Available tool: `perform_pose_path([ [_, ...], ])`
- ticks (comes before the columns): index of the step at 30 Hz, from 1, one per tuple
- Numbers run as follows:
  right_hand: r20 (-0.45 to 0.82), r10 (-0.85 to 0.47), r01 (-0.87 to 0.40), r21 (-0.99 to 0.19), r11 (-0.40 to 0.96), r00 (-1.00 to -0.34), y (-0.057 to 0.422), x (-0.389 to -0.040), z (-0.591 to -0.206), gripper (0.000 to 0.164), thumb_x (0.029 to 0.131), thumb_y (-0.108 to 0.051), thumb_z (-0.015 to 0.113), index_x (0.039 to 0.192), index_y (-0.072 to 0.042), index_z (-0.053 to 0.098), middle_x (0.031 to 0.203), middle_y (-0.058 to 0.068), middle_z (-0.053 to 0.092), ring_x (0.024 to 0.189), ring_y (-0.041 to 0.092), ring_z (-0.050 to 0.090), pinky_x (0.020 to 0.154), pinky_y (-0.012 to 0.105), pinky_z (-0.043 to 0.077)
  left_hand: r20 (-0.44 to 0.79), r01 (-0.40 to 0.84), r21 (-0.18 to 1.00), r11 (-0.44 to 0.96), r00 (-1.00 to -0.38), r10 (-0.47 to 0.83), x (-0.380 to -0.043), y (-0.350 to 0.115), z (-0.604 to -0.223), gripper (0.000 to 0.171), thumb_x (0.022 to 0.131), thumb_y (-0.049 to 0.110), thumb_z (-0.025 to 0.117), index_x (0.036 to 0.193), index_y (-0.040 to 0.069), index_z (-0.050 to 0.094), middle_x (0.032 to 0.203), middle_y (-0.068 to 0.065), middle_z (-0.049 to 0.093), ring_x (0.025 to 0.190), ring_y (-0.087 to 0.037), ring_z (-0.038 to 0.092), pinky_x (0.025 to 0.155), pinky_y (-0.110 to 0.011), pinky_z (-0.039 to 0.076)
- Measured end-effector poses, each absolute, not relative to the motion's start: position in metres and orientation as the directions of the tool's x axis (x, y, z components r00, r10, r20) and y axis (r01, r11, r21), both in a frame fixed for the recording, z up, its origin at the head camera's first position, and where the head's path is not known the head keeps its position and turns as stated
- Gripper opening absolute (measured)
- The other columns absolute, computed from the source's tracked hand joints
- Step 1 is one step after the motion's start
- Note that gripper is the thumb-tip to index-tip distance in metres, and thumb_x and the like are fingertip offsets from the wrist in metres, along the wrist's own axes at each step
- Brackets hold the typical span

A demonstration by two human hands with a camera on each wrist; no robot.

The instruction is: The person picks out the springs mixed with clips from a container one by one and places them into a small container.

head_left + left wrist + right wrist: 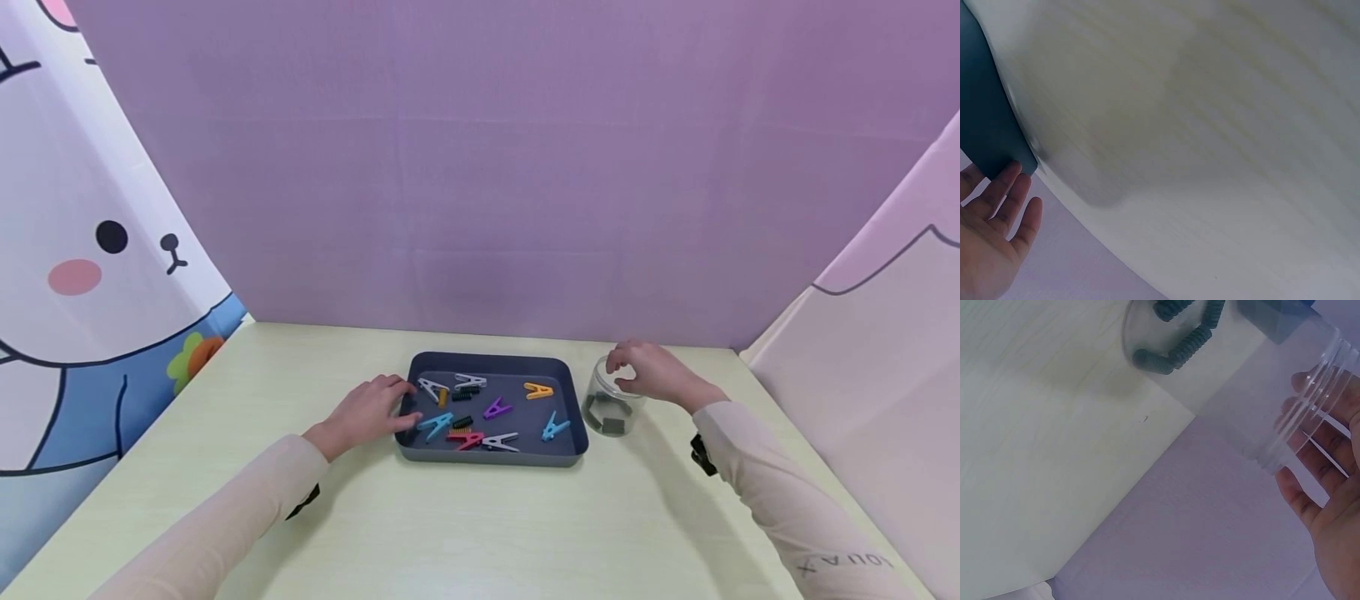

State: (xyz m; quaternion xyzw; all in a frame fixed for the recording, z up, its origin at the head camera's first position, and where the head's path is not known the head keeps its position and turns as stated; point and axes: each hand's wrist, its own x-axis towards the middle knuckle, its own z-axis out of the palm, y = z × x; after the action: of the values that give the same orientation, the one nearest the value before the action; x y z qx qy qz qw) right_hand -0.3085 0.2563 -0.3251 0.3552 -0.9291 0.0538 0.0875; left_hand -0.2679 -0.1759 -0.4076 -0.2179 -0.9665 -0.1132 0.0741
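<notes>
A: What's largest here, the pale wood-grain table (480,533)?

B: Yes, then the dark grey rectangular tray (528,417), its long axis running side to side. The left hand (363,412) rests at the tray's left rim, fingers relaxed, not clenched.

A: And next?

B: The clear round jar (611,396), upright just right of the tray, its mouth facing up under the right hand (656,375). That hand is much nearer to it than the left.

A: Is it gripping?

B: Thumb and forefinger look apart, but I can't tell whether the fingers hold anything.

A: Smaller still?

B: White, orange, purple, blue and red plastic clips (538,391), spread inside the tray; then dark ribbed coils (462,422) in the tray's left half, similar ones in the jar
</notes>
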Motion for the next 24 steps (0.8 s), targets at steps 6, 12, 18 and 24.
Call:
perform_pose_path([
  [6,0.204,-0.657,-0.678,-0.054,0.733,-0.726,0.253,-0.308,-0.319,0.014,0.071,-0.003,0.07,0.084,-0.008,0.066,0.085,0.004,0.064,0.081,0.02,0.059,0.071,0.036,0.049,0.208,0.454,0.178,0.873,-0.885,0.417,-0.267,-0.176,-0.407,0.046,0.08,0.048,0.062,0.107,0.011,0.063,0.107,-0.009,0.061,0.09,-0.023,0.058,0.081,-0.041,0.049],
  [12,0.201,-0.641,-0.662,-0.05,0.748,-0.74,0.246,-0.307,-0.31,0.016,0.073,-0.006,0.07,0.089,-0.008,0.066,0.088,0.004,0.064,0.084,0.022,0.06,0.072,0.038,0.049,0.217,0.462,0.172,0.87,-0.879,0.424,-0.267,-0.176,-0.406,0.046,0.08,0.048,0.062,0.107,0.01,0.063,0.105,-0.009,0.062,0.088,-0.022,0.058,0.08,-0.04,0.05],
  [18,0.223,-0.649,-0.669,-0.024,0.743,-0.728,0.233,-0.303,-0.302,0.019,0.073,-0.009,0.071,0.092,-0.01,0.066,0.091,0.003,0.065,0.085,0.022,0.061,0.073,0.038,0.05,0.212,0.459,0.175,0.871,-0.881,0.422,-0.267,-0.176,-0.406,0.046,0.08,0.048,0.062,0.106,0.01,0.063,0.105,-0.008,0.062,0.087,-0.021,0.057,0.079,-0.04,0.05],
  [24,0.251,-0.684,-0.7,0.034,0.713,-0.685,0.217,-0.299,-0.301,0.02,0.073,-0.011,0.072,0.092,-0.012,0.067,0.091,0.001,0.066,0.083,0.017,0.061,0.071,0.035,0.05,0.204,0.449,0.179,0.875,-0.887,0.414,-0.268,-0.176,-0.407,0.046,0.08,0.049,0.062,0.107,0.011,0.063,0.106,-0.008,0.062,0.09,-0.022,0.058,0.08,-0.041,0.049],
])
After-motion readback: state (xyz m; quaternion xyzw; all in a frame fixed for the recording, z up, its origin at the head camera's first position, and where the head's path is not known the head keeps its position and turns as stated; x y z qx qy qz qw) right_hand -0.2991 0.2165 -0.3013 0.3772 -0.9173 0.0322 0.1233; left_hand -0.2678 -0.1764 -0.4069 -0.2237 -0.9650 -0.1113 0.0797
